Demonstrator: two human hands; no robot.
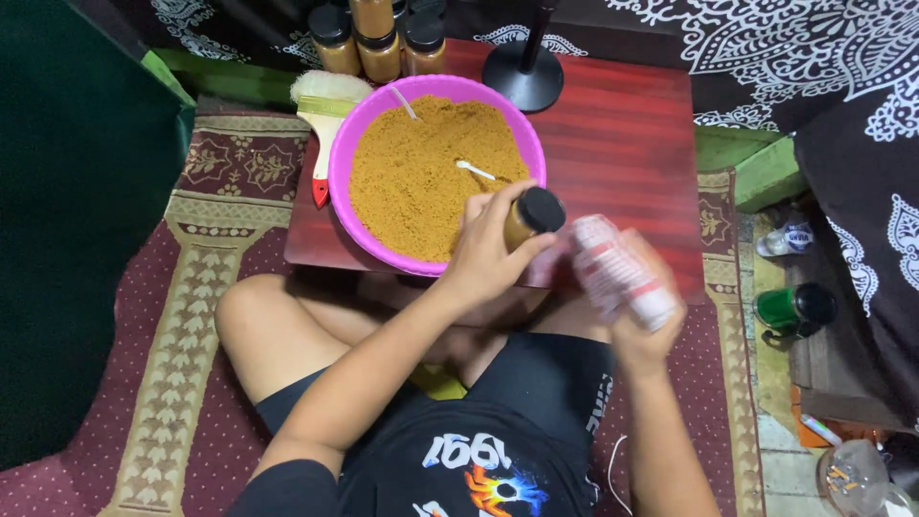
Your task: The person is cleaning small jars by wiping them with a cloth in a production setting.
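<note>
Wrapping closed around a black-capped jar (528,220) of brown powder, the left hand (483,254) holds it tilted just over the pink bowl (337,168) on the table (627,134), while the right hand (646,321) clasps a blurred red-and-white strip (617,271) beside it.

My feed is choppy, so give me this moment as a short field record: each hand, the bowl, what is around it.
left hand: grips a small jar with a black cap, tilted, over the bowl's near rim
right hand: holds a blurred white and red strip of labels
bowl: pink, full of orange-brown powder, white spoon in it
table: low, red-brown
behind bowl: filled black-capped jars, brush at left, black stand base
</note>
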